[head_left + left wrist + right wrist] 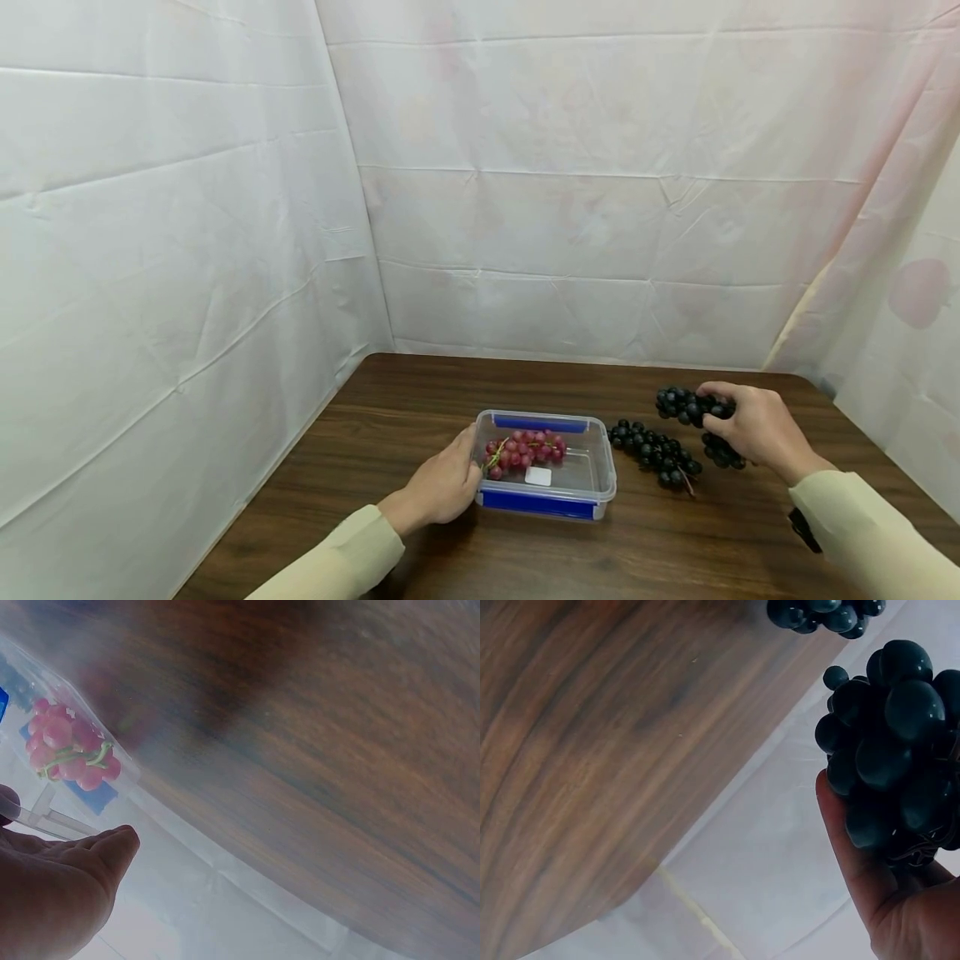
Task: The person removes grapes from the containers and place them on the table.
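Note:
A clear plastic box (606, 467) with blue clips stands on the table, open at the top. Inside it lies a bunch of red grapes (525, 450) with a green stem, beside a white square label. My left hand (442, 479) rests along the box's left side, its fingers straight against the wall. My right hand (761, 421) grips a bunch of black grapes (892, 750), with the thumb and fingers around it. More dark grapes (723, 452) show just below that hand. Another bunch of black grapes (660, 457) lies between the box and my right hand.
The dark wooden table (345, 467) has rounded far corners. White sheeting (525, 208) hangs behind it and along both sides. Near my right sleeve a small black object (805, 531) shows partly.

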Demonstrator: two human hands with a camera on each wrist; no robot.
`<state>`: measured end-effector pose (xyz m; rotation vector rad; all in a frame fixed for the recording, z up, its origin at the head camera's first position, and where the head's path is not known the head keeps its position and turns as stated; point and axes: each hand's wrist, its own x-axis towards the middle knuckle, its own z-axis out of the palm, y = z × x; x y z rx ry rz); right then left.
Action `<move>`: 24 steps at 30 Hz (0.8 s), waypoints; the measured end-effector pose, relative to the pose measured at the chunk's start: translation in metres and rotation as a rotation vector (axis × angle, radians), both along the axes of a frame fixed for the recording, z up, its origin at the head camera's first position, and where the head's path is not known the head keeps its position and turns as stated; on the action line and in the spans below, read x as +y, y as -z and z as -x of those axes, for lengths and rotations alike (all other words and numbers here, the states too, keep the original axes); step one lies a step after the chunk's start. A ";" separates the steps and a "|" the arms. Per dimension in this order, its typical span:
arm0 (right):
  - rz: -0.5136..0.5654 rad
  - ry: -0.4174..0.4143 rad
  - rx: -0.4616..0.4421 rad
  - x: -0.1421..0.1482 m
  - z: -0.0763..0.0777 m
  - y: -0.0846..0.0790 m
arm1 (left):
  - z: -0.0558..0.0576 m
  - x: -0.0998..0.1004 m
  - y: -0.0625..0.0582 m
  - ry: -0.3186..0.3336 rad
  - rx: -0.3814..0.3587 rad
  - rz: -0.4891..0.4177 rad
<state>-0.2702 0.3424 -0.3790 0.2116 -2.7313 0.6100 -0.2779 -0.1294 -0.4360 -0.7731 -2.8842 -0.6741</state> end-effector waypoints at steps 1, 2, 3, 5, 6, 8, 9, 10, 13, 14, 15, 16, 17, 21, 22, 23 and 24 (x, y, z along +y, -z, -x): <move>0.000 0.001 0.003 0.001 0.000 0.001 | 0.000 0.000 0.000 0.000 0.001 0.001; 0.002 0.002 0.005 0.002 0.000 0.002 | 0.000 0.000 0.000 0.002 0.002 0.001; 0.001 0.003 0.008 0.002 0.000 0.003 | 0.000 0.000 0.000 0.002 0.003 0.001; 0.000 0.005 0.010 0.004 0.000 0.004 | -0.001 0.000 -0.001 0.005 0.005 0.000; -0.002 0.006 0.013 0.004 0.000 0.005 | -0.001 0.000 -0.001 0.006 0.006 -0.001; 0.001 0.009 0.015 0.006 0.000 0.006 | -0.001 0.000 -0.001 0.008 0.007 -0.003; 0.003 0.010 0.012 0.007 0.000 0.007 | -0.001 0.000 -0.001 0.009 0.008 -0.004; 0.004 0.012 0.006 0.007 0.000 0.008 | -0.001 0.000 -0.001 0.009 0.009 -0.006; 0.005 0.020 -0.020 0.010 0.000 0.010 | 0.000 0.000 0.000 0.008 0.010 -0.006; 0.005 0.023 -0.032 0.010 0.000 0.010 | 0.000 0.000 0.000 0.007 0.011 -0.005; 0.003 0.026 -0.040 0.011 0.000 0.011 | 0.001 0.000 0.001 0.006 0.011 -0.005; -0.001 0.030 -0.042 0.012 0.000 0.012 | 0.001 0.000 0.001 0.005 0.011 -0.004; -0.003 0.032 -0.042 0.013 0.001 0.013 | 0.001 0.000 0.001 0.003 0.010 -0.003; -0.011 0.044 -0.038 0.016 0.001 0.017 | 0.000 0.001 0.000 0.000 0.006 -0.004; -0.012 0.048 -0.039 0.016 0.001 0.018 | 0.000 0.001 0.000 -0.001 0.005 -0.006; -0.012 0.051 -0.041 0.016 0.001 0.019 | 0.000 0.001 0.000 0.000 0.006 -0.007; -0.011 0.054 -0.043 0.017 0.000 0.019 | 0.000 0.001 0.000 0.000 0.006 -0.008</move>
